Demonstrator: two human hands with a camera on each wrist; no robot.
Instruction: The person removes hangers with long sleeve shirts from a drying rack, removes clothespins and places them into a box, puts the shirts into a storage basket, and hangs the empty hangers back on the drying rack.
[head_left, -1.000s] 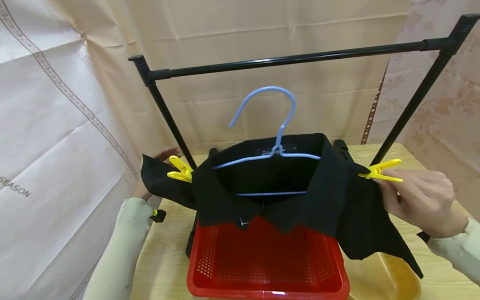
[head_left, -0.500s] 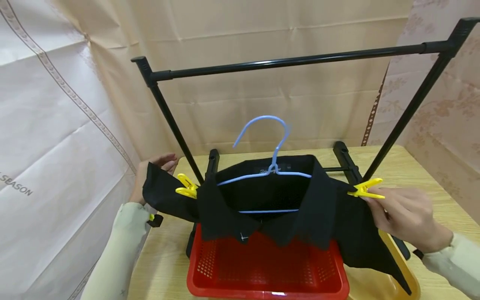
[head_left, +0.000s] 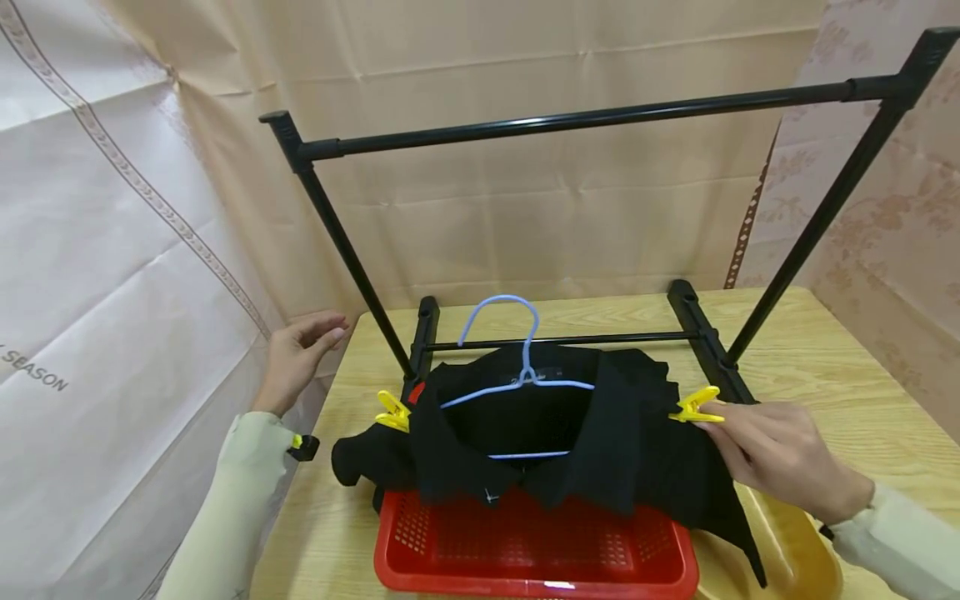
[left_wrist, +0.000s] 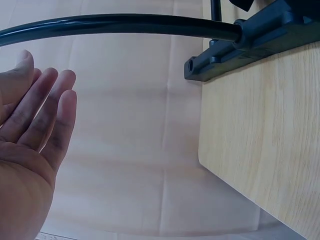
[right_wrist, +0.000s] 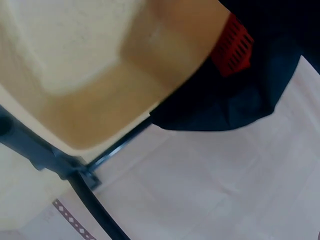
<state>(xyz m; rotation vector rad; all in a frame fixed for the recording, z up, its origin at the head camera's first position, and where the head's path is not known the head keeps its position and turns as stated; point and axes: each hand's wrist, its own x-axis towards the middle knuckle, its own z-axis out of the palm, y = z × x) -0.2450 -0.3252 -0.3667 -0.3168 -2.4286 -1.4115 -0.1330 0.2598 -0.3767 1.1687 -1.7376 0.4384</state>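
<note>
A black collared shirt (head_left: 652, 433) on a light blue wire hanger (head_left: 480, 392) lies over the back of the red basket (head_left: 536, 583), its hook tilted up. Yellow clothespins clip both shoulders: a left clothespin (head_left: 393, 412) and a right clothespin (head_left: 699, 405). My right hand (head_left: 780, 454) pinches the right clothespin at its lower arm, with the shirt's shoulder just under the fingertips. Left of the rack, my left hand (head_left: 300, 358) hovers with relaxed fingers, holding nothing. The left wrist view shows that same palm (left_wrist: 30, 165) beside the black tube. The right hand is out of the right wrist view.
A black garment rack (head_left: 570, 122) stands over the wooden table (head_left: 840, 375), its bar behind and above the shirt. An orange-yellow basin (head_left: 795, 542) sits to the right of the red basket. Beige fabric (head_left: 480, 217) hangs at the back.
The shirt and hanger have come down and left, onto the basket, along with my right hand. My left hand has come away from the left sleeve, which now droops.
</note>
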